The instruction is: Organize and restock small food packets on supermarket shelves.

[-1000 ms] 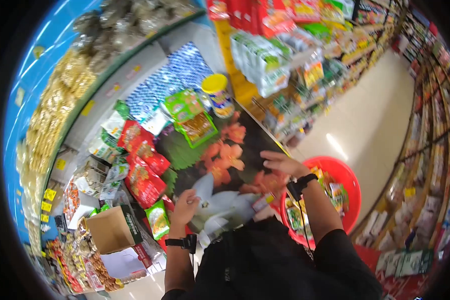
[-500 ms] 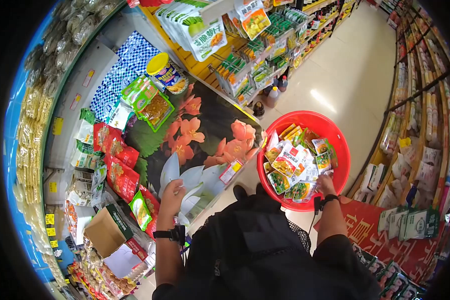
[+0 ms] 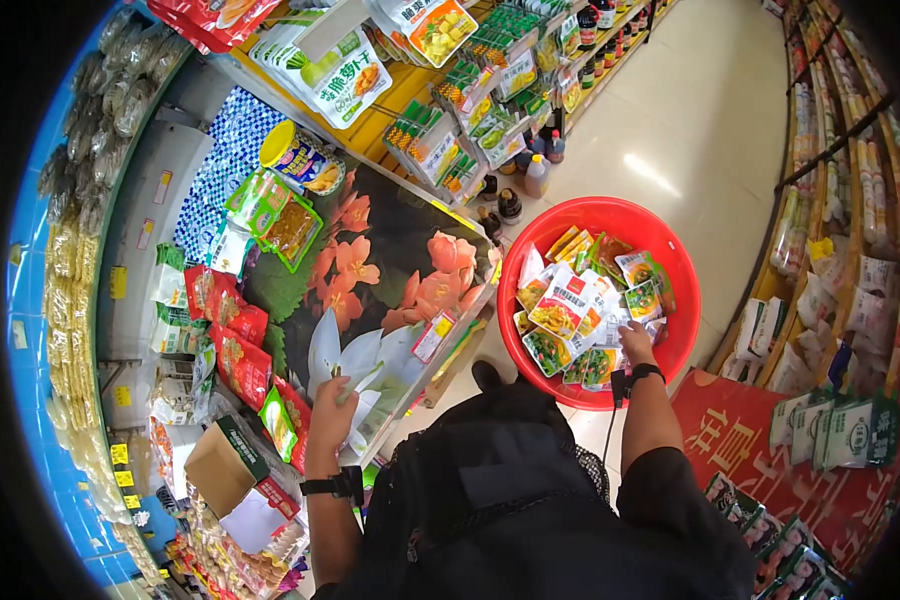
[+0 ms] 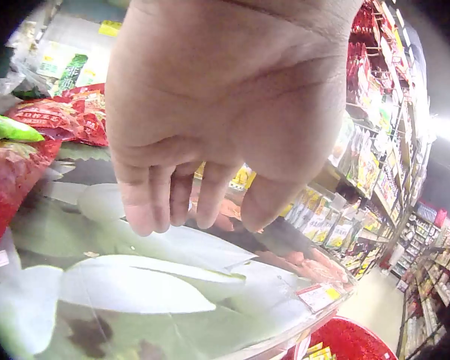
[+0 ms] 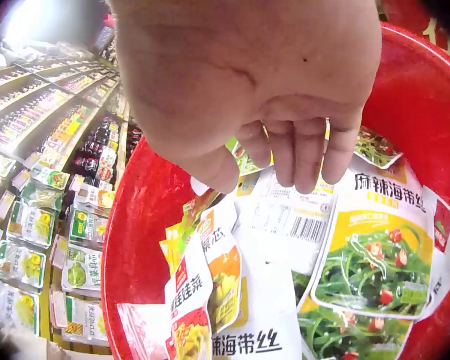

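Over a display top printed with flowers (image 3: 395, 250), my left hand (image 3: 327, 420) hangs with loosely bent fingers. Nothing shows between the fingers and thumb in the left wrist view. My right hand (image 3: 638, 347) reaches into a red plastic tub (image 3: 685, 285) full of flat food packets. Its relaxed fingers (image 5: 307, 157) hang right at a white packet with a barcode (image 5: 289, 225), the thumb apart from them. Beside that hand lies a packet picturing green seaweed strips (image 5: 382, 262). A white and yellow packet (image 3: 560, 302) lies on top of the pile.
Red bags (image 3: 240, 362), a yellow-lidded can (image 3: 298, 160) and a green-edged packet (image 3: 290, 230) stand along the display's far side. An open cardboard box (image 3: 225, 460) sits at the left. Racks of hanging packets (image 3: 440, 150) stand ahead, and shelves (image 3: 830, 200) line the aisle's right.
My right hand has moved from over the display top down into the red tub. The view has turned toward the tub. My left hand stays over the near part of the display.
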Motion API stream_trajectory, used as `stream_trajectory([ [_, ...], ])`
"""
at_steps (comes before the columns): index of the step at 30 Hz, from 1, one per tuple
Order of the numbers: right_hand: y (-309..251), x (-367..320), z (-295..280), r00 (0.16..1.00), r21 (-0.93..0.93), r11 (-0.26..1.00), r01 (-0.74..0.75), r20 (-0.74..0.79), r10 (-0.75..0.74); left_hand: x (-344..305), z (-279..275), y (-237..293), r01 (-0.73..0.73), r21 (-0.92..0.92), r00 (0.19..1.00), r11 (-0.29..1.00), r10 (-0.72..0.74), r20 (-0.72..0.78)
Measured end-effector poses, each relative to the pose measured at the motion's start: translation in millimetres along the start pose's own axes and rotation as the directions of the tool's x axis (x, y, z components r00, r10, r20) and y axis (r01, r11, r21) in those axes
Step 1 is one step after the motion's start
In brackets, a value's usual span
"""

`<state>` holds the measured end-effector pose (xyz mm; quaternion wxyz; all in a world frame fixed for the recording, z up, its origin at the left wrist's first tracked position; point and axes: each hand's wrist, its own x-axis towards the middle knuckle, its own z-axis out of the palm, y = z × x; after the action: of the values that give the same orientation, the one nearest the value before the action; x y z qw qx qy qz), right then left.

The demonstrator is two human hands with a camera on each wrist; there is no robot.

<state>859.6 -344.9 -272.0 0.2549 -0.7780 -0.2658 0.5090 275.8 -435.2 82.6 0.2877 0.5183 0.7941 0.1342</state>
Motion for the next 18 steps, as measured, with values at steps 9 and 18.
stream_trajectory([
  [9,18,7,-18,0.998,-0.117,0.992,0.049,0.047,-0.043,-8,15,-3,-0.048,0.116,0.998,0.992,0.041,0.055],
  [18,-21,56,24,0.973,-0.031,0.973,0.229,0.013,-0.229,6,16,5,0.102,0.081,0.984,0.992,-0.112,0.136],
])
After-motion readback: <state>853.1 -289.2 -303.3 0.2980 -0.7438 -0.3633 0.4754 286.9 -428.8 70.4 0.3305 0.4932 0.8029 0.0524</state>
